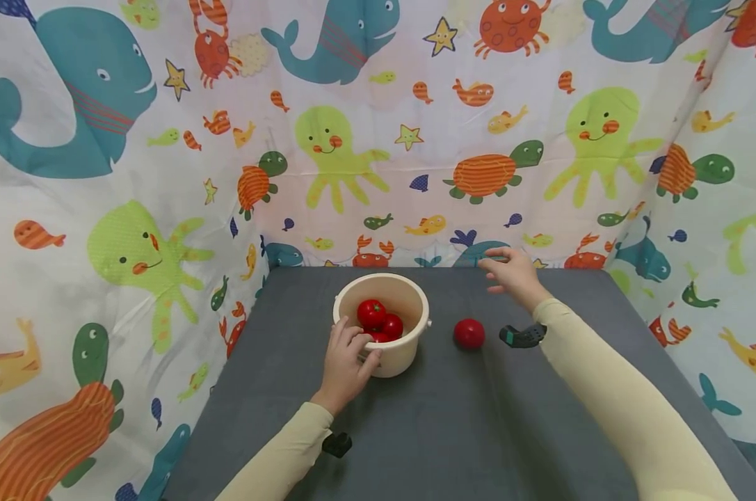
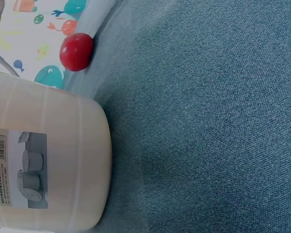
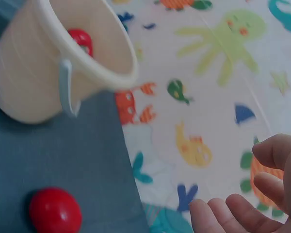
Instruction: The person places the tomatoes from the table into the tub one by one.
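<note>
A cream plastic bucket point(image 1: 398, 360) stands upright on the dark cloth in the head view. Inside lie several red tomatoes point(image 1: 371, 313), one with a small green top. My left hand point(image 1: 345, 365) grips the near-left rim, fingers over the edge and thumb along the outer wall. To the bucket's right, a single tomato point(image 1: 469, 334) rests on the cloth. Above and beyond it my right hand point(image 1: 512, 273) hovers with nothing in it, its fingers loosely spread. The right wrist view shows this hand point(image 3: 247, 204) apart from both tomato and bucket.
Dark grey cloth point(image 1: 440, 424) covers the tabletop. Printed sea-animal curtains point(image 1: 409, 174) rise behind it and along both sides. A thin bail handle point(image 3: 66, 90) hangs at the bucket's side. A label point(image 2: 19, 167) is stuck on the bucket's wall.
</note>
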Available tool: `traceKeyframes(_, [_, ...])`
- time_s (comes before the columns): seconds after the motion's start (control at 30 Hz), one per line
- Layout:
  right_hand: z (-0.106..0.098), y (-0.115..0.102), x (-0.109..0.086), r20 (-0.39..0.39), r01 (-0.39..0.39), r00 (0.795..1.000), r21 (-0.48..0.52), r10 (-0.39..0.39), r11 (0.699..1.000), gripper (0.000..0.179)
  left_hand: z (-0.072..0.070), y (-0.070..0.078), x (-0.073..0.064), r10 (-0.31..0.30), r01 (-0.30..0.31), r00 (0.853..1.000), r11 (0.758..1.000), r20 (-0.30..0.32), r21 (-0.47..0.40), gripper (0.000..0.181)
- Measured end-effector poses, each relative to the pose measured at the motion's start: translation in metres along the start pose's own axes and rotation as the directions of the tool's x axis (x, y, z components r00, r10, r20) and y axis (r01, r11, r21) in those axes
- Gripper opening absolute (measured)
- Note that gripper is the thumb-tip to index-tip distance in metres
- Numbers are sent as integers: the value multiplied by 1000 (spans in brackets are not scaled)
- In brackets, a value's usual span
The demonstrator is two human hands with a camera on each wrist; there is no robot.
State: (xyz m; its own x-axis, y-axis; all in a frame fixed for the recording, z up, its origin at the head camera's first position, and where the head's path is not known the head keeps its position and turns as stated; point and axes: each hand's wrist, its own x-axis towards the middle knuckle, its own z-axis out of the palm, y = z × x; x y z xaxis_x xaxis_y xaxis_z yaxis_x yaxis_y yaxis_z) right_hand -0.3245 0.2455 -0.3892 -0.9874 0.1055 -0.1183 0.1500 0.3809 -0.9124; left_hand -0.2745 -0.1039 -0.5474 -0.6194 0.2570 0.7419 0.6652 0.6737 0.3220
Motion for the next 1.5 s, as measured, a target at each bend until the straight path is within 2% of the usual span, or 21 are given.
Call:
traceKeyframes(0.27, [-28, 35, -1, -76, -34, 996, 42, 38, 999, 63, -1, -4, -2, 12, -12, 999, 1000, -31, -1, 21])
traceKeyframes(0.53, [-33, 70, -1, -116, -140, 982, 67, 147, 988, 63, -2, -4, -3, 16, -16, 999, 1000, -38, 1, 20])
traceKeyframes(0.97, [-10, 111, -6, -38, -177, 983, 61, 179, 982, 65, 1, -3, -3, 44, -43, 998, 999, -55, 24, 20])
traceKeyframes(1.2, [12, 127, -3, 8, -222, 975, 97, 222, 970, 67, 1, -5, -4, 24, -23, 998, 999, -61, 24, 20])
traceKeyframes(1.5, [44, 145, 3, 25, -241, 970, 114, 240, 964, 68, 2, -4, 1, 53, -51, 997, 998, -60, 27, 21])
